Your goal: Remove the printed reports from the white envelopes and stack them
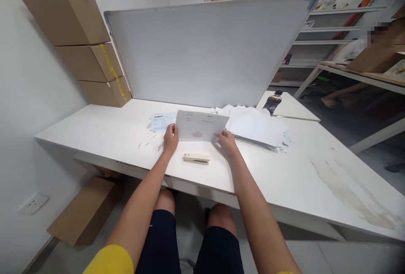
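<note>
A printed sheet of paper [202, 124] with a red round stamp is held up, tilted, above the desk. My left hand [171, 139] pinches its left edge, and my right hand [226, 141] grips the lower right edge. Whether it is one sheet or a thin set, I cannot tell. On the desk just below lies a cream stapler [196, 159], untouched. Light blue printed papers [161, 121] rest to the left, partly behind the held sheet. To the right spreads a messy stack of white papers [257, 126].
Behind the desk [126, 124] leans a whiteboard [202, 50]. Cardboard boxes [82, 50] are stacked at the left, another box [85, 210] sits on the floor. A dark cola bottle [272, 102] stands beyond the stack. At the far right, a person is by a table [363, 75].
</note>
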`<move>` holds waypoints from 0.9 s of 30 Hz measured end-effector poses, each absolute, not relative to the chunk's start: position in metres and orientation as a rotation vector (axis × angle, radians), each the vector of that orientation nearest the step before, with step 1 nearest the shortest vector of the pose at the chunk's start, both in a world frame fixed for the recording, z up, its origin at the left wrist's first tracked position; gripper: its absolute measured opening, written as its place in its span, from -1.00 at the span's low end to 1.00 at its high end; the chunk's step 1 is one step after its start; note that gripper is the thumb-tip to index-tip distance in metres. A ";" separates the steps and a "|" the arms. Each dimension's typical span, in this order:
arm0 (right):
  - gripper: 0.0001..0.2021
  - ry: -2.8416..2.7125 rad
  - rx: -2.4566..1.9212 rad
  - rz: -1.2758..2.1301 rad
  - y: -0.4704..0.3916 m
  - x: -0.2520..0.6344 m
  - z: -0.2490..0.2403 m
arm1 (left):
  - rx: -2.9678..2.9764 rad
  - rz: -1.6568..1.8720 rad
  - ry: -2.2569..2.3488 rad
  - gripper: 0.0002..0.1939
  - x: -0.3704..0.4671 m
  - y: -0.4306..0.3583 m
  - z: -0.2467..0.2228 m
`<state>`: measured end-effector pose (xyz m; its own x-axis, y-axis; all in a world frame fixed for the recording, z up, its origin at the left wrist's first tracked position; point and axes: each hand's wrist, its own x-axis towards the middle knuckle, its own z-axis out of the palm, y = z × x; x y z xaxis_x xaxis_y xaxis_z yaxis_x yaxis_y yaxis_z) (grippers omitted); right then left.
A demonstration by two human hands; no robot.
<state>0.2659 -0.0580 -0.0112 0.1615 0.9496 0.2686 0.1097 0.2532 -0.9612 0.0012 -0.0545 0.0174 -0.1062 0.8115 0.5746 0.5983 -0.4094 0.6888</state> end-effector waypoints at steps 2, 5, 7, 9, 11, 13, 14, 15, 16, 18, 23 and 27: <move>-0.82 -1.252 -1.141 0.817 -0.056 0.267 -0.014 | 1.972 1.488 1.585 -0.86 0.002 -0.054 0.017; -0.84 -1.231 -1.084 0.760 -0.054 0.268 -0.017 | 1.982 1.425 1.608 -0.85 0.003 -0.053 0.017; -0.81 -1.226 -1.072 0.741 -0.054 0.268 -0.016 | 1.980 1.422 1.591 -0.84 0.003 -0.054 0.017; -0.79 -1.204 -1.065 0.754 -0.056 0.267 -0.014 | 1.961 1.451 1.563 -0.86 0.003 -0.055 0.017; -0.76 -1.183 -1.065 0.802 -0.057 0.266 -0.012 | 1.956 1.459 1.535 -0.87 0.003 -0.055 0.018; -0.78 -1.186 -1.104 0.843 -0.056 0.266 -0.010 | 1.986 1.424 1.515 -0.87 0.003 -0.056 0.019; -0.79 -1.195 -1.128 0.848 -0.055 0.266 -0.010 | 2.004 1.403 1.508 -0.88 0.003 -0.055 0.020; -0.81 -1.208 -1.148 0.847 -0.054 0.265 -0.011 | 2.016 1.385 1.507 -0.88 0.003 -0.055 0.021; -0.82 -1.223 -1.164 0.841 -0.053 0.265 -0.011 | 2.021 1.371 1.511 -0.88 0.003 -0.054 0.021; -0.84 -1.250 -1.186 0.829 -0.050 0.265 -0.013 | 2.020 1.343 1.524 -0.88 0.003 -0.052 0.021; -0.78 -1.252 -1.200 0.779 -0.048 0.266 -0.015 | 2.037 1.289 1.553 -0.87 0.003 -0.046 0.019; -0.73 -1.228 -1.152 0.774 -0.047 0.264 -0.014 | 2.107 1.202 1.513 -0.83 0.003 -0.043 0.018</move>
